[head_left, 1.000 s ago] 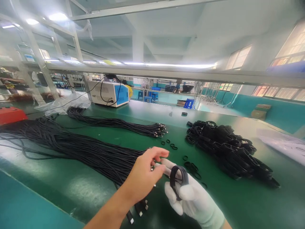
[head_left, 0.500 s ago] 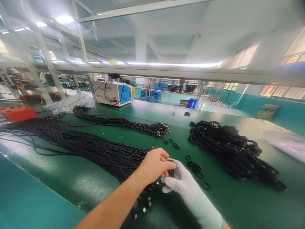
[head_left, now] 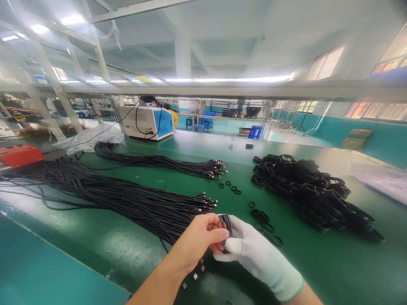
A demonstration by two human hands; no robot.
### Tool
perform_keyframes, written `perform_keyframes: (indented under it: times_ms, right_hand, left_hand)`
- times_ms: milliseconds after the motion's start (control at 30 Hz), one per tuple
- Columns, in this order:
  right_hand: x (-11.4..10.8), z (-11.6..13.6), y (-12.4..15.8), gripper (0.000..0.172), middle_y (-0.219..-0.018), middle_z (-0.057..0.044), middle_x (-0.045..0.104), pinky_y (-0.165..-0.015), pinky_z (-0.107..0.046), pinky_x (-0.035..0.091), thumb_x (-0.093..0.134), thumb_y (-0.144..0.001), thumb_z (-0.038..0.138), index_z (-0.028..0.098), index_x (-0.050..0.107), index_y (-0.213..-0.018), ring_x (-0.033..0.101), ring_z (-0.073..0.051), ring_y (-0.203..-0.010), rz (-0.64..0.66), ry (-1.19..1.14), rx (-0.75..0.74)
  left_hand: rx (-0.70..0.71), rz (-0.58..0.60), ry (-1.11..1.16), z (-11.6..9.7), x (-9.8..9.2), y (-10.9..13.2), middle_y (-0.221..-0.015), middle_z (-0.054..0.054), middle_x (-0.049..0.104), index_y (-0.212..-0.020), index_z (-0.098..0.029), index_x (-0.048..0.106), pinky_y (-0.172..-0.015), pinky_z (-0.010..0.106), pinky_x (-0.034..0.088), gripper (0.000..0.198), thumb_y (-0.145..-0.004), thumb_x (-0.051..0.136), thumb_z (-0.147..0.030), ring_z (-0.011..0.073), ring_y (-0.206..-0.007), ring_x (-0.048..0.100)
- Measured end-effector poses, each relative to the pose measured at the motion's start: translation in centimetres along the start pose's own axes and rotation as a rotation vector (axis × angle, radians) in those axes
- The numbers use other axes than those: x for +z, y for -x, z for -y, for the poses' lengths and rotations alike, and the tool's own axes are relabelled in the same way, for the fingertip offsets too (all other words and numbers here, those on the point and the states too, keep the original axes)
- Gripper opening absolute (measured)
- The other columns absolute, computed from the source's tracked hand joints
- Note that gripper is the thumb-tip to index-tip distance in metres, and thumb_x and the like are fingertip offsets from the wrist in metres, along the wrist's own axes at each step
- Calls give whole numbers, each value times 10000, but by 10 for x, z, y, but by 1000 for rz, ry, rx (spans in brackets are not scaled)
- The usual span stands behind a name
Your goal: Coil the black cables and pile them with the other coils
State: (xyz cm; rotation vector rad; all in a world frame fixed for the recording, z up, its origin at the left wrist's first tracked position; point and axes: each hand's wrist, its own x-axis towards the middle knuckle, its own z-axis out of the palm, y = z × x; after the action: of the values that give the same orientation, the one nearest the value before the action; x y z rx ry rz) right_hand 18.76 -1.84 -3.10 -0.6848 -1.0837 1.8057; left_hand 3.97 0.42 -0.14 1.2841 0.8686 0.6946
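Just right of the cable ends, my bare left hand [head_left: 208, 235] pinches a small coiled black cable [head_left: 225, 222] between thumb and fingers. My right hand [head_left: 248, 243], in a white glove, is closed on the same coil from the other side. Its lower part is hidden by my fingers. Left of my hands, a wide bundle of long black cables [head_left: 133, 199] runs across the green table, metal plugs at its near end. Several thin black rings [head_left: 277, 241] lie to the right of my glove.
A second cable bundle [head_left: 165, 163] lies farther back. At right is a large heap of black coils [head_left: 299, 182]. A white and blue machine [head_left: 146, 123] stands behind, with clear plastic film [head_left: 92, 140] beside it. A red box [head_left: 20, 155] sits at far left.
Both hands have come slightly lower and nearer, with the coil turned so its loops show more plainly between them. The view has shifted a little; the bundles and heap lie as before.
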Motion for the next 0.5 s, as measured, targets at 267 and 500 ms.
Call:
perform_keyframes:
  times_ms: [267,500]
  right_hand:
    - [0,-7,0,507,-962,-48,551,-793,-387,504,749,-641,232,160,539,-1097,551,-170,-874,-19,-62,80]
    - [8,-5,-1,530,-1021,-65,547,-775,-378,504,777,-602,243,158,559,-1079,554,-175,-880,-77,-93,70]
  left_hand:
    - [-9,21,-190,-6,-6,2,-566,-20,567,-635,-155,543,-575,244,428,153,-722,558,-280,122,-547,525]
    - [11,-4,-83,-1,-6,2,-593,-33,537,-649,-149,508,-571,213,381,112,-718,577,-205,84,-548,474]
